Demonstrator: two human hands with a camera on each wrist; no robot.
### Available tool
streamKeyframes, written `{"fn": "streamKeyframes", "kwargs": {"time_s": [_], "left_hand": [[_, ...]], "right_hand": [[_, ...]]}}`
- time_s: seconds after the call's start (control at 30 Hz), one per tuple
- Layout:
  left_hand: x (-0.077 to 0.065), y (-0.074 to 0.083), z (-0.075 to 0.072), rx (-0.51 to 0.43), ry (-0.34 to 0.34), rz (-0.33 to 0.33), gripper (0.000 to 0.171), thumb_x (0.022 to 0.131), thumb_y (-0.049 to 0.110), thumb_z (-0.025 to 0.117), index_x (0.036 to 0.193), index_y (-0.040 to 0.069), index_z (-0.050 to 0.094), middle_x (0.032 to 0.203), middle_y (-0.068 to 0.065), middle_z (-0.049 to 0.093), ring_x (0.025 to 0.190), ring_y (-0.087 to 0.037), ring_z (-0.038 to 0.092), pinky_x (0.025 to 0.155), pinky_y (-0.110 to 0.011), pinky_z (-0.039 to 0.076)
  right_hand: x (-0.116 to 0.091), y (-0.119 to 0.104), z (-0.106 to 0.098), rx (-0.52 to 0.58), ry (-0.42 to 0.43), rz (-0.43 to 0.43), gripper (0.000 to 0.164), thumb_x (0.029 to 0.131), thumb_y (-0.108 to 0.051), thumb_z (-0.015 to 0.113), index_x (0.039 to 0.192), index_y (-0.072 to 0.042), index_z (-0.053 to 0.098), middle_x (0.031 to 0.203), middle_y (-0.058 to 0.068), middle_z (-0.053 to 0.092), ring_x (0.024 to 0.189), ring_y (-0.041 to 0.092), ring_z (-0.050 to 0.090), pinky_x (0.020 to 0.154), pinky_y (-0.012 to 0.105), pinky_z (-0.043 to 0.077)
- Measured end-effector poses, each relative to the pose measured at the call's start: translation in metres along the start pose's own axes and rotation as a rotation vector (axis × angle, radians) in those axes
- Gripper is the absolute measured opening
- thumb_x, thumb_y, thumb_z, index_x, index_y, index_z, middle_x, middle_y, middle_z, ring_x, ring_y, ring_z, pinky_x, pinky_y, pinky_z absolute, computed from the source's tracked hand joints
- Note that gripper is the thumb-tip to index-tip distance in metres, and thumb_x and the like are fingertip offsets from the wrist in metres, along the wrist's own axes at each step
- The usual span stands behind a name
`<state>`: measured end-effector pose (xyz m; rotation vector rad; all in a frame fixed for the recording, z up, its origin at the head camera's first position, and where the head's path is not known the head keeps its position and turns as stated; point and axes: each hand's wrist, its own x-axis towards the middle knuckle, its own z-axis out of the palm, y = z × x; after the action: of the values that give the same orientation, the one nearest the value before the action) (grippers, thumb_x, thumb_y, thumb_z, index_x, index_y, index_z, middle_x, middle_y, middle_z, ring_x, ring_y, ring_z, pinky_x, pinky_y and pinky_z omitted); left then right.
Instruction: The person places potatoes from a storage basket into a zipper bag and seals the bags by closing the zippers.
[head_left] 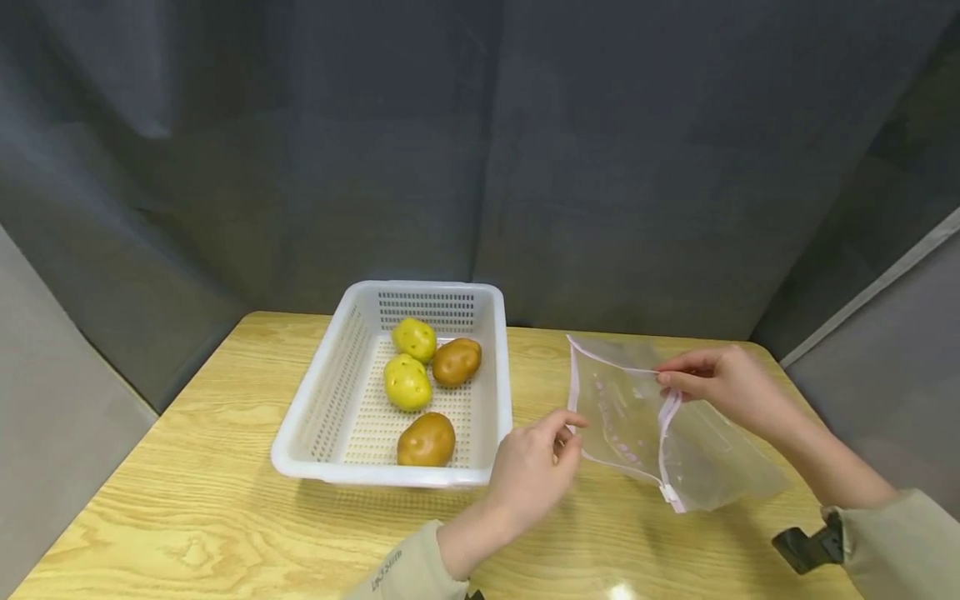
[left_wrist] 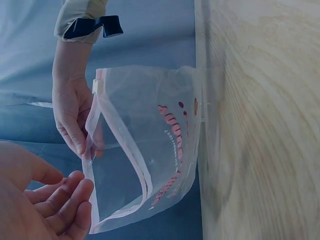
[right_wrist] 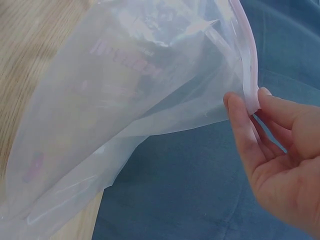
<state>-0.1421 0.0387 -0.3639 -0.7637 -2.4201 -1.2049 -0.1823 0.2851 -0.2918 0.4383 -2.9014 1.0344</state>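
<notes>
A clear zip bag (head_left: 618,408) with a pink-edged mouth and reddish print is held up on the table's right side, its mouth spread apart. My right hand (head_left: 731,385) pinches the mouth's rim between thumb and fingers, as the right wrist view also shows at one end of the zip strip (right_wrist: 250,75). At the opposite side of the mouth is my left hand (head_left: 534,462), its fingers loosely bent and the fingertips right at the rim. In the left wrist view, a gap shows between its thumb and fingers (left_wrist: 65,200). A white slider (left_wrist: 98,86) sits at one corner.
Left of the bag stands a white perforated plastic basket (head_left: 315,400). Inside lie two yellow potatoes (head_left: 407,382) and two brown potatoes (head_left: 427,440). Both rest on a wood-grain table (head_left: 180,500), with a dark curtain (head_left: 375,167) behind its far edge.
</notes>
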Motion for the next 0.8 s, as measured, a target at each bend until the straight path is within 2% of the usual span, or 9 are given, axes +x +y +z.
{"fn": "streamKeyframes", "kwargs": {"time_s": [0.33, 0.63, 0.8], "left_hand": [[0.002, -0.008, -0.018, 0.078, 0.026, 0.042, 0.016, 0.085, 0.013, 0.057, 0.099, 0.012, 0.064, 0.074, 0.006, 0.065, 0.058, 0.003, 0.051, 0.053, -0.007, 0.037], [0.005, -0.019, -0.037, 0.099, 0.025, -0.022, 0.015, 0.086, 0.015, 0.058, 0.1, 0.011, 0.064, 0.075, 0.004, 0.066, 0.059, -0.002, 0.054, 0.051, -0.011, 0.039], [0.006, -0.028, -0.044, 0.135, 0.046, -0.059, 0.014, 0.086, 0.016, 0.058, 0.098, 0.013, 0.064, 0.075, 0.005, 0.066, 0.058, -0.002, 0.054, 0.052, -0.015, 0.04]], "right_hand": [[0.0, -0.002, 0.001, 0.008, -0.004, 0.008, 0.026, 0.084, -0.02, 0.064, 0.1, 0.0, 0.068, 0.082, 0.007, 0.068, 0.068, 0.006, 0.062, 0.062, 0.021, 0.052], [0.0, -0.002, 0.002, -0.002, -0.003, 0.021, 0.028, 0.085, -0.023, 0.063, 0.101, -0.001, 0.067, 0.082, 0.006, 0.068, 0.068, 0.006, 0.062, 0.061, 0.021, 0.052], [0.001, -0.003, 0.002, -0.006, 0.002, 0.02, 0.026, 0.085, -0.021, 0.063, 0.101, 0.0, 0.067, 0.082, 0.007, 0.068, 0.067, 0.006, 0.061, 0.061, 0.021, 0.052]]}}
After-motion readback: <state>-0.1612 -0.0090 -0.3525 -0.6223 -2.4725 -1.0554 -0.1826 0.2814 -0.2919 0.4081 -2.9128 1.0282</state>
